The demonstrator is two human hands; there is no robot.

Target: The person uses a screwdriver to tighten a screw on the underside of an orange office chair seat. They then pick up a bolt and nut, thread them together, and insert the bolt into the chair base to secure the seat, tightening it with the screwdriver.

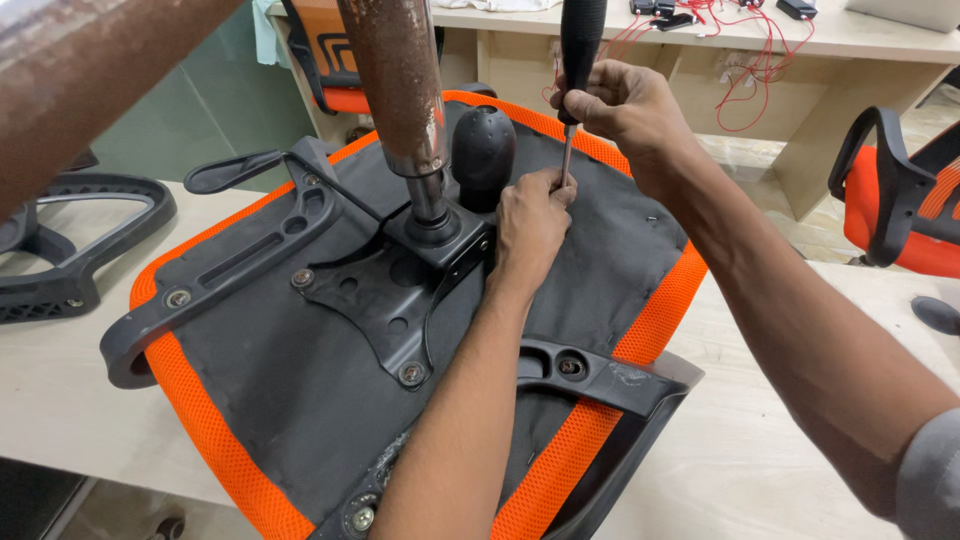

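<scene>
- Right hand (625, 105) grips the black screwdriver (578, 60) upright by its handle.
- Left hand (530, 220) pinches its shaft low, resting on the overturned chair seat (290, 390).

My right hand (625, 110) grips the screwdriver (578, 70) upright while my left hand (530, 225) steadies its tip at twelve o'clock on the upturned chair seat (300, 400).

This looks like a furniture assembly workshop set in an office-like room. An upturned orange office chair seat (300, 400) lies on a pale wooden bench (760, 460), loose black armrests (70, 240) rest at its left edge, more orange chairs (900, 200) stand around, and red wires (740, 60) trail over a back bench (880, 40).
</scene>
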